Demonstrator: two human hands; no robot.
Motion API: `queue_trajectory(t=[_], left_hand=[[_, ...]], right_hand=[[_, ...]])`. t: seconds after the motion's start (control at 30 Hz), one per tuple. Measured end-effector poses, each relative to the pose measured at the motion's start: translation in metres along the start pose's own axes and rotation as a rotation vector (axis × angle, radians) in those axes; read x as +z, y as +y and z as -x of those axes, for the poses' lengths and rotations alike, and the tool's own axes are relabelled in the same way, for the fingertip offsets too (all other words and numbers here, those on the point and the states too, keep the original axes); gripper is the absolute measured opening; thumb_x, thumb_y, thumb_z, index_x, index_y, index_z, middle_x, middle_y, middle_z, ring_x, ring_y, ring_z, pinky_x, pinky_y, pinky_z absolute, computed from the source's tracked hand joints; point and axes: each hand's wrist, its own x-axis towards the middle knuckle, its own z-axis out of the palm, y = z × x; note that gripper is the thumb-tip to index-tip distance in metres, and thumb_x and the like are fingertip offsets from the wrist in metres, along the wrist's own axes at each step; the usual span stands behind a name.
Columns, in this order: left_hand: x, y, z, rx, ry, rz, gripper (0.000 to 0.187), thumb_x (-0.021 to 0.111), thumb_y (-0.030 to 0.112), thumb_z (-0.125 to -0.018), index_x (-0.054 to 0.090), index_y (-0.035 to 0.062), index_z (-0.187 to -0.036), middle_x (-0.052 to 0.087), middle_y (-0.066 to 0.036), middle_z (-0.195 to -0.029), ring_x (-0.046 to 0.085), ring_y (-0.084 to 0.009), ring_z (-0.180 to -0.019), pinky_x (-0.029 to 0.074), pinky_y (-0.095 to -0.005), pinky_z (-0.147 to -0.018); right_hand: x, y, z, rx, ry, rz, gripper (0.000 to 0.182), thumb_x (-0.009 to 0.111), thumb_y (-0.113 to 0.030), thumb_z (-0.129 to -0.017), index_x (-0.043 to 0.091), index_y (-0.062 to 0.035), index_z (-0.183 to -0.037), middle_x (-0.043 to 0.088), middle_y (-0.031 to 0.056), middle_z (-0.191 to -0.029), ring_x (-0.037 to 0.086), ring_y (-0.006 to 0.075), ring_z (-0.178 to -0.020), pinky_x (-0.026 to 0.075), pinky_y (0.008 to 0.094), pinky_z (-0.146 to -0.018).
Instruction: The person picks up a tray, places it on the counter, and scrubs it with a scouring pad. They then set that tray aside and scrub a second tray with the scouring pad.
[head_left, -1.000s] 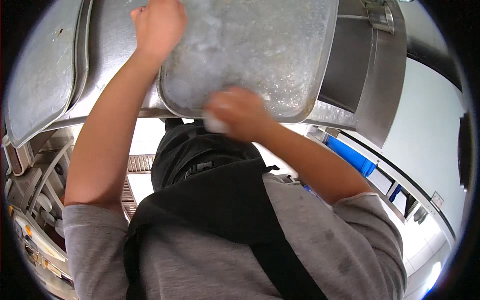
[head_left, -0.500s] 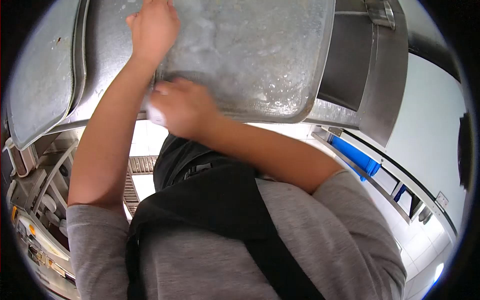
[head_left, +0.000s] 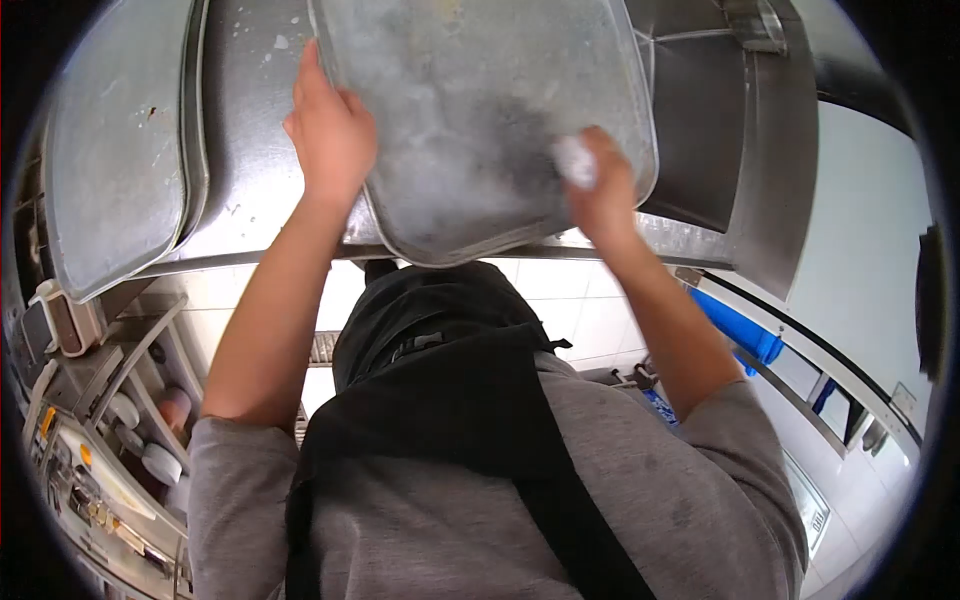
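Note:
A large grey metal baking tray (head_left: 470, 110) with a raised rim lies tilted over the steel counter, its surface smeared and dull. My left hand (head_left: 338, 140) holds its left rim, fingers along the outer side. Bunched in my right hand (head_left: 607, 190) is a white cloth (head_left: 574, 162), pressed near the tray's right side and slightly blurred by motion.
Stacked trays (head_left: 115, 150) lean at the left on the steel counter (head_left: 245, 130). Right of the held tray is a sink basin (head_left: 695, 130). A shelf rack with utensils (head_left: 130, 440) stands lower left, and something blue (head_left: 735, 325) sits lower right under a pale worktop (head_left: 850, 210).
My right hand has swept with the cloth from the tray's near left corner to its right side. The tray has turned, and my left hand sits lower along its left rim.

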Motion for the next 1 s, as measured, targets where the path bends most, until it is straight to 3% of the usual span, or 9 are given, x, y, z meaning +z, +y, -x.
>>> queue_trajectory(t=[0.07, 0.17, 0.3, 0.4, 0.47, 0.63, 0.8, 0.87, 1.0], left_hand=[[-0.027, 0.020, 0.014, -0.385, -0.311, 0.253, 0.070, 0.051, -0.004, -0.082, 0.025, -0.0036, -0.148, 0.060, -0.022, -0.119, 0.059, -0.0366, -0.109, 0.038, -0.0491, -0.100], [-0.043, 0.013, 0.036, -0.397, -0.355, 0.208, 0.074, 0.054, 0.001, -0.081, 0.024, -0.0051, -0.147, 0.045, -0.029, -0.134, 0.047, -0.0420, -0.122, 0.036, -0.0482, -0.104], [-0.038, -0.032, -0.024, 0.218, 0.128, -0.100, 0.077, 0.068, 0.014, -0.081, 0.031, -0.0027, -0.146, 0.038, -0.031, -0.141, 0.034, -0.0418, -0.133, 0.029, -0.0497, -0.112], [-0.031, -0.024, -0.093, 0.417, -0.015, -0.260, 0.071, 0.073, 0.023, -0.079, 0.044, 0.0088, -0.143, 0.037, -0.024, -0.147, 0.036, -0.0398, -0.135, 0.029, -0.0507, -0.112], [-0.028, 0.002, -0.108, 0.960, -0.514, -0.113, 0.048, 0.060, 0.022, -0.089, 0.051, 0.0048, -0.133, 0.055, -0.025, -0.126, 0.055, -0.0406, -0.115, 0.041, -0.0502, -0.097], [-0.027, 0.022, -0.063, 1.252, -1.088, -0.130, 0.088, 0.083, 0.046, -0.061, 0.049, 0.0334, -0.141, 0.031, -0.002, -0.157, 0.024, -0.0311, -0.146, 0.019, -0.0538, -0.119], [-0.019, 0.011, -0.053, 1.133, -1.080, -0.261, 0.095, 0.084, 0.047, -0.057, 0.046, 0.0383, -0.143, 0.024, 0.002, -0.160, 0.015, -0.0292, -0.150, 0.010, -0.0572, -0.121], [-0.010, 0.012, -0.043, 1.101, -1.027, -0.245, 0.094, 0.083, 0.047, -0.058, 0.044, 0.0395, -0.144, 0.023, 0.003, -0.161, 0.014, -0.0285, -0.150, 0.008, -0.0576, -0.121], [0.003, 0.016, -0.027, 0.951, -0.832, -0.233, 0.093, 0.083, 0.049, -0.061, 0.041, 0.0442, -0.144, 0.019, 0.007, -0.162, 0.013, -0.0257, -0.150, 0.006, -0.0604, -0.120]], right_hand=[[0.025, -0.060, 0.001, 0.107, -0.099, -0.220, 0.010, 0.065, -0.004, -0.080, 0.059, -0.0022, -0.088, 0.057, 0.0175, -0.082, 0.056, 0.0399, -0.078, 0.048, 0.0435, -0.070], [0.034, -0.083, 0.015, -0.275, -0.251, -0.132, 0.015, 0.072, -0.014, -0.075, 0.060, -0.0098, -0.083, 0.060, 0.0072, -0.085, 0.058, 0.0287, -0.080, 0.049, 0.0403, -0.069], [0.007, -0.056, 0.019, -0.427, -0.553, -0.073, 0.023, 0.072, -0.019, -0.067, 0.061, -0.0149, -0.086, 0.059, -0.0012, -0.088, 0.058, 0.0226, -0.086, 0.052, 0.0350, -0.070], [-0.011, -0.036, 0.011, -0.526, -0.722, 0.006, 0.020, 0.072, -0.015, -0.068, 0.063, -0.0159, -0.086, 0.060, -0.0029, -0.089, 0.058, 0.0219, -0.088, 0.052, 0.0351, -0.072], [-0.021, -0.025, 0.005, -0.514, -0.776, 0.042, 0.020, 0.071, -0.013, -0.069, 0.064, -0.0169, -0.087, 0.060, -0.0039, -0.089, 0.058, 0.0212, -0.091, 0.053, 0.0349, -0.075], [-0.031, 0.007, -0.004, -0.590, -0.760, 0.182, 0.024, 0.071, -0.012, -0.068, 0.066, -0.0190, -0.091, 0.061, -0.0035, -0.095, 0.059, 0.0213, -0.092, 0.053, 0.0354, -0.078], [-0.019, 0.029, -0.021, -0.677, -0.491, 0.143, 0.021, 0.069, -0.009, -0.066, 0.064, -0.0146, -0.085, 0.060, -0.0012, -0.091, 0.058, 0.0222, -0.086, 0.053, 0.0345, -0.070], [-0.028, 0.040, -0.036, -0.586, -0.641, 0.304, 0.033, 0.073, -0.009, -0.069, 0.068, -0.0181, -0.100, 0.065, -0.0022, -0.108, 0.060, 0.0225, -0.102, 0.054, 0.0354, -0.084], [-0.042, 0.059, -0.040, -0.541, -0.501, 0.489, 0.019, 0.073, -0.014, -0.070, 0.066, -0.0138, -0.089, 0.063, 0.0001, -0.091, 0.060, 0.0218, -0.087, 0.054, 0.0350, -0.073]])
